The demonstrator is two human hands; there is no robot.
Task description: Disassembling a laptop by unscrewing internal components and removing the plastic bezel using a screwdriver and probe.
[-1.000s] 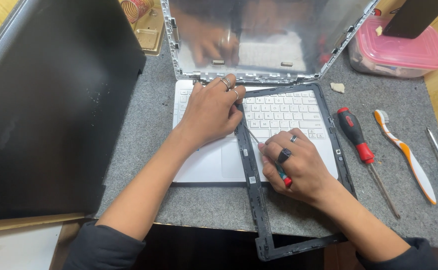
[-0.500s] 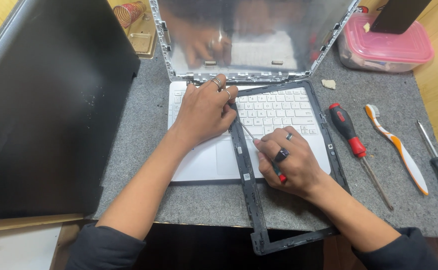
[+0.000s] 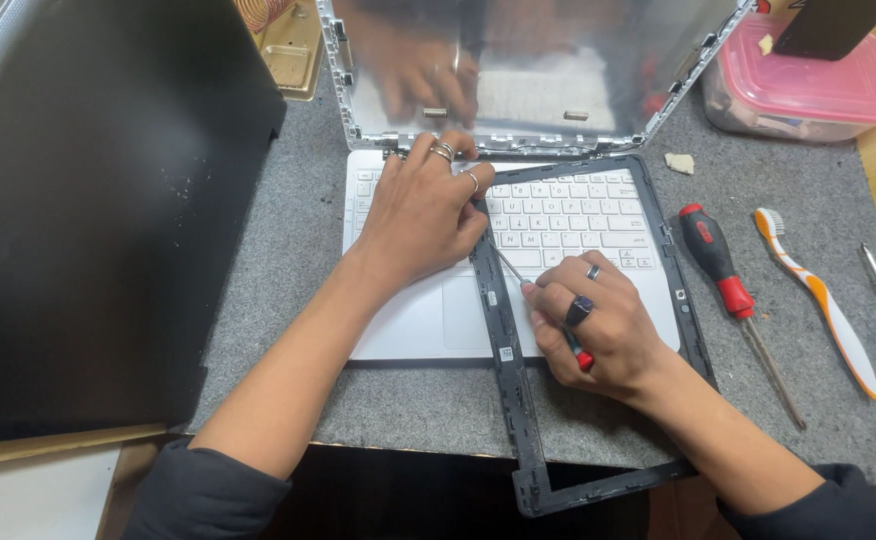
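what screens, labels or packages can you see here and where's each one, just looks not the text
Laptop screen back panel: upright behind the white keyboard, silvery, reflective, no display glass.
Black screen bezel: loose frame lying over the keyboard, under the right hand.
Small white sticker: on the bezel's left bar.
Plastic container: top right, clear box, pink lid.
Black flat panel: left, large, dark, blank.

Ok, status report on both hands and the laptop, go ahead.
Left hand flat on white laptop keyboard near hinge. Right hand grips small screwdriver, tip toward left hand. Loose black bezel frame lies across keyboard.
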